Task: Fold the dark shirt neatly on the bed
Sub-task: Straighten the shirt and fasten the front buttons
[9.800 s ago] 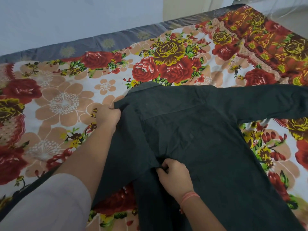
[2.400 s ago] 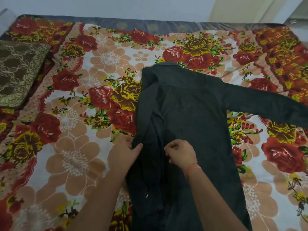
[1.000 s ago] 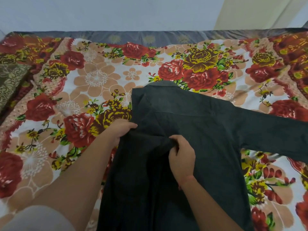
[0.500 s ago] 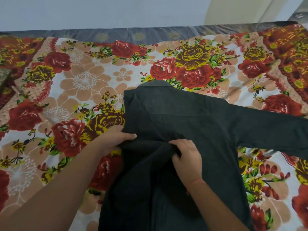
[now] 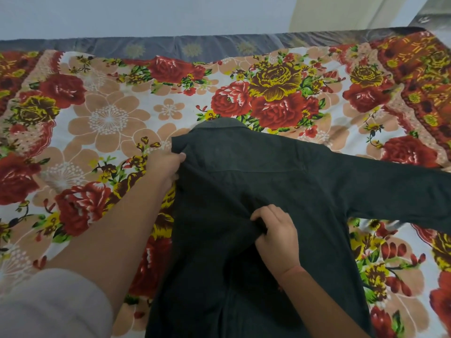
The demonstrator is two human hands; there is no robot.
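The dark shirt (image 5: 268, 181) lies back-up on the floral bed sheet (image 5: 109, 118), collar toward the far side. Its left side is folded inward over the body, and its right sleeve (image 5: 395, 189) stretches out flat to the right edge of the view. My left hand (image 5: 166, 167) grips the folded left edge near the shoulder, thumb on top of the cloth. My right hand (image 5: 275, 235) pinches a bunched fold of fabric at the middle of the shirt's back. The shirt's hem runs out of view at the bottom.
The bed's far edge shows a grey mattress border (image 5: 195, 46) against a pale wall. A red patterned border of the sheet (image 5: 424, 76) runs along the right side. Open sheet lies to the left of the shirt.
My left hand has slid up the folded left edge toward the shoulder. My right hand keeps its pinch on the fold at the shirt's middle. The head camera has shifted slightly.
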